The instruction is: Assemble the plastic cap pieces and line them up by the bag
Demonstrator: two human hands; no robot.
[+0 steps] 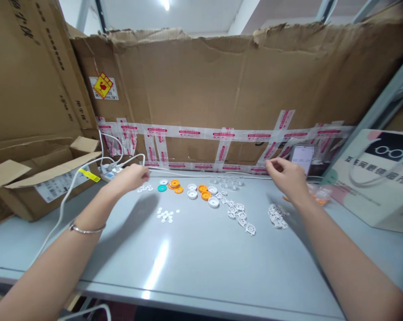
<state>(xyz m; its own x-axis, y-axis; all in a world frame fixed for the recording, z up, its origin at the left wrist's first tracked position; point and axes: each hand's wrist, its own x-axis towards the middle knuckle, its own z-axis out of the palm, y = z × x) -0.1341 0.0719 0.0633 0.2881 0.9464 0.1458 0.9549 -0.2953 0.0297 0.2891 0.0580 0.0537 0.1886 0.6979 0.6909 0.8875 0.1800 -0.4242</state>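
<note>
My left hand (131,178) hovers over the far left of the table, fingers curled together; whatever they may hold is too small or hidden. Just beside it lie small white pieces (145,188). My right hand (288,177) is raised at the right with thumb and fingertips brought together, and I cannot make out anything between them. Below it sits a pile of white openwork plastic parts (277,216). A similar strip of white wheel-patterned parts (241,216) lies further left. Orange round caps (205,195), white round caps (213,202) and a teal disc (162,188) stand mid-table.
Small white discs (167,216) lie loose on the grey table (194,267). Clear plastic cups (228,182) stand at the back. A phone (302,158) leans against the cardboard wall (204,84). An open carton (37,178) and white cable (62,203) occupy the left, a paper bag (371,196) the right.
</note>
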